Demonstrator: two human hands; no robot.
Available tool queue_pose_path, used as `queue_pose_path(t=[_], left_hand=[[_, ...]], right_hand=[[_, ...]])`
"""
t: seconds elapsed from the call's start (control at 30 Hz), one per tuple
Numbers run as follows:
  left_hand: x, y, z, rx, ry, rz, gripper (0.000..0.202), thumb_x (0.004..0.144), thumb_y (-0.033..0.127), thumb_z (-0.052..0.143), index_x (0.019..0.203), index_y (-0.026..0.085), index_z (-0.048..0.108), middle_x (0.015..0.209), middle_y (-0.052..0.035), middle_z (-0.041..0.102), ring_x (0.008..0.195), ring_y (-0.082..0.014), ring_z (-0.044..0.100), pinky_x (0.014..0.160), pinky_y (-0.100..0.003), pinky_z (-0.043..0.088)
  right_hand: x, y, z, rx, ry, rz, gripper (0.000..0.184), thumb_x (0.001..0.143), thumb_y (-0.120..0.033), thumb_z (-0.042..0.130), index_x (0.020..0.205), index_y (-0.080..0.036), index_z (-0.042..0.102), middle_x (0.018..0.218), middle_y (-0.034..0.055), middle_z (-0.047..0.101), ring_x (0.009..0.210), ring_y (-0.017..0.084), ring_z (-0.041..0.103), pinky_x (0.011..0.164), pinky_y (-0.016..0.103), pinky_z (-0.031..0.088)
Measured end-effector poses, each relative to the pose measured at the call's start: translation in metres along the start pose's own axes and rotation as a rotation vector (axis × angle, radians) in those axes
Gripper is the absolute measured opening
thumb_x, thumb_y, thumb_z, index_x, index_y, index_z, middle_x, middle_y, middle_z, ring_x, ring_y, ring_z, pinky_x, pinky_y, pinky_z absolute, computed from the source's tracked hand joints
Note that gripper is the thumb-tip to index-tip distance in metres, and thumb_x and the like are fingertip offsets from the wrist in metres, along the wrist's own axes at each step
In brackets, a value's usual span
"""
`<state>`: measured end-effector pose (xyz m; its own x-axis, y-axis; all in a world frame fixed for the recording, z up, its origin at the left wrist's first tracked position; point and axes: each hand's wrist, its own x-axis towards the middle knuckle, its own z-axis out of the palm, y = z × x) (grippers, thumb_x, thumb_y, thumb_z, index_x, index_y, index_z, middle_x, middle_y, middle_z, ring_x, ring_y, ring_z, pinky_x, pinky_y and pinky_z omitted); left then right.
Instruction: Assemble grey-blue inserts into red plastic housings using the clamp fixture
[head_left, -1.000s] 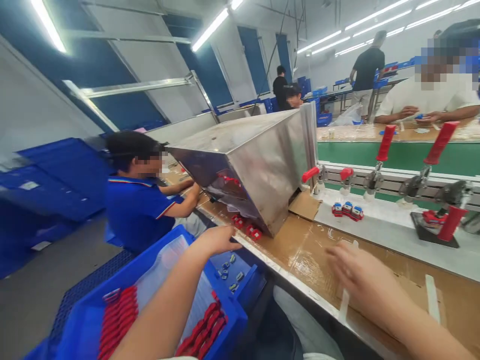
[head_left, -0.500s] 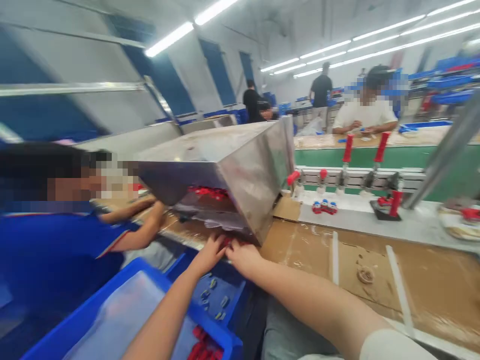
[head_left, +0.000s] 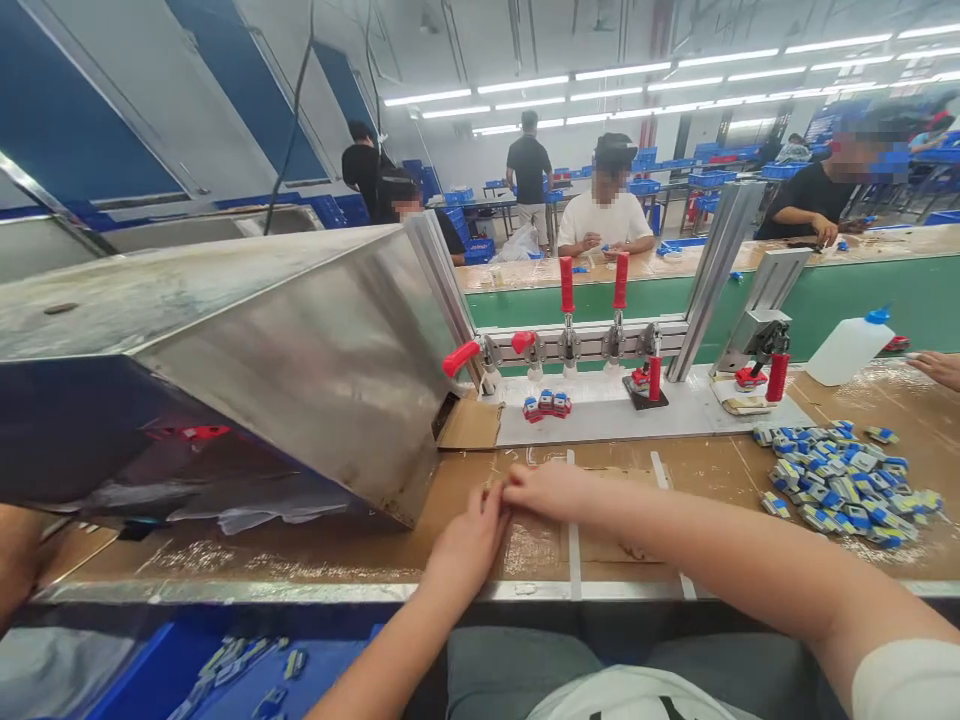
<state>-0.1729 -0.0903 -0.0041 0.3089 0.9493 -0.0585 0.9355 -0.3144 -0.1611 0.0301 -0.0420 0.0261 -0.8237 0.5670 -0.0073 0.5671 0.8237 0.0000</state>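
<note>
Red-and-blue pieces (head_left: 547, 404): three side by side on the white board (head_left: 592, 425) along the desk's (head_left: 712, 475) back edge, beyond the hands.
Left hand (head_left: 466, 540): over the desk near its front edge, fingers bunched; cannot tell whether they hold anything.
Right hand (head_left: 551, 488): fingertips at the left's, curled down, any grip hidden.
Red-handled clamps (head_left: 568, 285): lined up behind the trio.
Metal box (head_left: 322, 370): left of the hands.
Blue-and-white pieces (head_left: 847, 485): heaped rightward, between front and back edges.

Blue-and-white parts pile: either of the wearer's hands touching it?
No, the left hand and right hand are together over the tabletop, left of the pile.
</note>
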Motion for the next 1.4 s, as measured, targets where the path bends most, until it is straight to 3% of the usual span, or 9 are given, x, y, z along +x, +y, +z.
queue_pose_path(t=[0.1,0.2,0.3,0.4,0.53,0.73,0.83,1.3,1.4], left_hand=[[0.056,0.018,-0.012,-0.076,0.028,0.092,0.049,0.105,0.034,0.033,0.151,0.018,0.042,0.136,-0.0213,0.054,0.084,-0.0274,0.074,0.066,-0.034,0.056],[0.086,0.013,-0.019,-0.217,0.028,0.175,0.045,0.102,0.039,0.046,0.145,0.023,0.047,0.131,-0.0152,0.057,0.091,-0.0271,0.072,0.073,-0.033,0.055],[0.087,-0.009,-0.018,-0.435,0.027,0.212,0.041,0.098,0.041,0.055,0.136,0.027,0.053,0.127,-0.0089,0.060,0.100,-0.0249,0.070,0.084,-0.032,0.054],[0.070,-0.025,-0.019,-0.630,0.066,0.179,0.038,0.094,0.043,0.060,0.128,0.027,0.059,0.125,-0.0055,0.063,0.110,-0.0235,0.066,0.094,-0.032,0.052],[0.057,0.004,-0.043,-0.693,0.122,0.229,0.039,0.095,0.044,0.060,0.131,0.029,0.057,0.129,-0.0043,0.062,0.116,-0.0229,0.063,0.099,-0.032,0.050],[0.117,0.125,-0.070,-0.503,0.036,0.470,0.041,0.095,0.042,0.063,0.133,0.026,0.056,0.126,-0.0079,0.061,0.104,-0.0233,0.067,0.085,-0.033,0.054],[0.145,0.154,-0.060,-0.461,0.018,0.489,0.044,0.092,0.039,0.067,0.132,0.024,0.056,0.125,-0.0084,0.060,0.102,-0.0243,0.067,0.080,-0.034,0.055],[0.146,0.137,-0.041,-0.577,-0.035,0.530,0.046,0.087,0.046,0.073,0.124,0.021,0.060,0.122,-0.0063,0.061,0.101,-0.0224,0.066,0.079,-0.032,0.053],[0.148,0.135,-0.040,-0.598,-0.044,0.538,0.048,0.086,0.046,0.074,0.125,0.021,0.061,0.124,-0.0067,0.060,0.103,-0.0227,0.066,0.081,-0.032,0.053]], right_hand=[[-0.017,0.045,-0.015,0.110,-0.067,0.092,0.033,0.102,-0.025,0.053,0.134,-0.025,0.057,0.128,0.0125,0.060,0.074,0.017,0.067,0.067,0.030,0.053],[-0.042,0.070,-0.027,0.264,0.039,0.140,0.042,0.098,-0.022,0.057,0.139,-0.029,0.056,0.139,0.0114,0.056,0.083,0.017,0.066,0.075,0.030,0.050],[-0.085,0.077,-0.024,0.442,0.289,0.334,0.029,0.101,-0.032,0.053,0.128,-0.023,0.061,0.121,0.0092,0.065,0.079,0.015,0.061,0.072,0.028,0.046],[-0.135,0.072,-0.002,0.557,0.406,0.469,0.038,0.103,-0.048,0.046,0.084,-0.018,0.060,0.077,0.0008,0.061,0.067,0.014,0.050,0.064,0.026,0.036],[-0.170,0.056,0.028,0.594,0.355,0.356,0.049,0.103,-0.051,0.043,0.066,-0.019,0.047,0.062,-0.0022,0.050,0.060,0.013,0.042,0.061,0.026,0.027],[-0.159,0.044,0.034,0.491,0.260,0.249,0.041,0.100,-0.044,0.052,0.068,-0.018,0.051,0.065,-0.0010,0.055,0.059,0.013,0.045,0.060,0.028,0.024],[-0.156,0.044,0.035,0.456,0.259,0.234,0.037,0.101,-0.035,0.049,0.069,-0.018,0.052,0.066,-0.0005,0.057,0.061,0.013,0.046,0.061,0.029,0.023],[-0.153,0.044,0.037,0.716,0.303,0.174,0.032,0.088,-0.017,0.048,0.061,-0.021,0.031,0.059,-0.0054,0.037,0.055,0.011,0.033,0.059,0.028,0.022],[-0.157,0.047,0.039,0.799,0.413,0.226,0.035,0.088,-0.019,0.047,0.060,-0.022,0.026,0.055,-0.0063,0.028,0.052,0.011,0.029,0.056,0.028,0.022]])
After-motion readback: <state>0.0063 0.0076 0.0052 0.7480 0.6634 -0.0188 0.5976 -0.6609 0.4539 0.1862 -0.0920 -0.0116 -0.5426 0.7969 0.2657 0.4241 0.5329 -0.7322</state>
